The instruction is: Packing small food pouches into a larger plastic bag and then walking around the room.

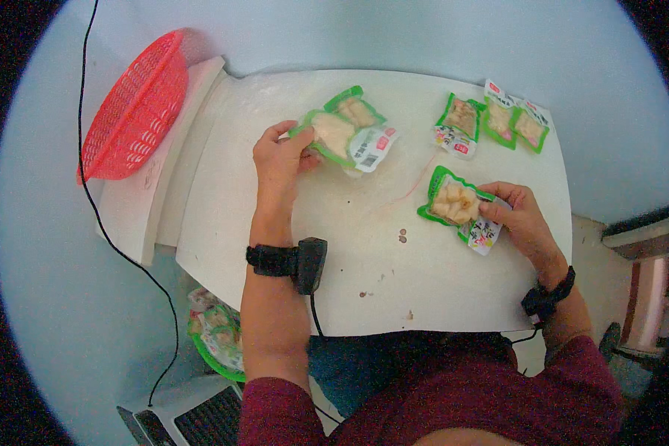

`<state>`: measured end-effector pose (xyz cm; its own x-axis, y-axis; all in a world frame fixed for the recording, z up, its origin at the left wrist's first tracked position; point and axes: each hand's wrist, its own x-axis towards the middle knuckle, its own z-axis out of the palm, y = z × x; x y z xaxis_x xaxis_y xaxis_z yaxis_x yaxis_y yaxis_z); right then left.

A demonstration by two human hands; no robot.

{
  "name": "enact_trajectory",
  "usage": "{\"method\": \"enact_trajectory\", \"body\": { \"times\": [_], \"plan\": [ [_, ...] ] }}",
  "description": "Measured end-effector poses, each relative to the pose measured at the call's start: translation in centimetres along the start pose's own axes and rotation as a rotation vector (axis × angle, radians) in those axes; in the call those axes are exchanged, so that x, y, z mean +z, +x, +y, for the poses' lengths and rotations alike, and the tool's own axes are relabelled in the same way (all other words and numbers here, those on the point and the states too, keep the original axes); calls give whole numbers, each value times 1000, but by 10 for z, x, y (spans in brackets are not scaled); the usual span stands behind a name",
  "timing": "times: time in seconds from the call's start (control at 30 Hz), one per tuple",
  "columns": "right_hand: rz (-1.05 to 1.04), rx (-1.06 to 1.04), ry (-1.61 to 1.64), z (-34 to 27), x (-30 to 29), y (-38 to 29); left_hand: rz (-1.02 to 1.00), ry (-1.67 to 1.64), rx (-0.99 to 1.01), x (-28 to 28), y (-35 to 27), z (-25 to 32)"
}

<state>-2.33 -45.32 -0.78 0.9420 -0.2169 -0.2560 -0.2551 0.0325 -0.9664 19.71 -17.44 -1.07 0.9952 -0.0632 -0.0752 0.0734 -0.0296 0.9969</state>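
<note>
Over the back left part of the white table (312, 234), my left hand (281, 150) grips the green edge of a clear plastic food packet with pale pieces (334, 132). A similar green-edged packet (357, 111) lies just behind it, partly covered. My right hand (510, 206) holds another packet with pale yellowish chunks (454, 202) by its right side, finger and thumb on its edge. Farther back on the right lie a packet with brownish contents (461, 117) and two more green-and-white packets (500, 117) (529, 129) side by side.
A red plastic basket (139, 111) leans at the left on a white board (173, 161). Below the table's left edge stands a green basket (209, 357) holding several packets. A black cable (103, 228) hangs down the left side. Walls stand behind the table. Small dark spots mark its top.
</note>
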Motion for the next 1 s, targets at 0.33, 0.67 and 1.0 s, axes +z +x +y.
{"method": "enact_trajectory", "body": {
  "times": [0.33,0.67,1.0],
  "plan": [
    [-27,3,-53,-1,0,1,-108,-594,-123,5,1,0],
    [-17,-59,-167,1,-3,1,56,-228,-69,5,-3,6],
    [14,-48,-119,7,-4,3,357,1145,275,-11,-8,14]
  ]
}}
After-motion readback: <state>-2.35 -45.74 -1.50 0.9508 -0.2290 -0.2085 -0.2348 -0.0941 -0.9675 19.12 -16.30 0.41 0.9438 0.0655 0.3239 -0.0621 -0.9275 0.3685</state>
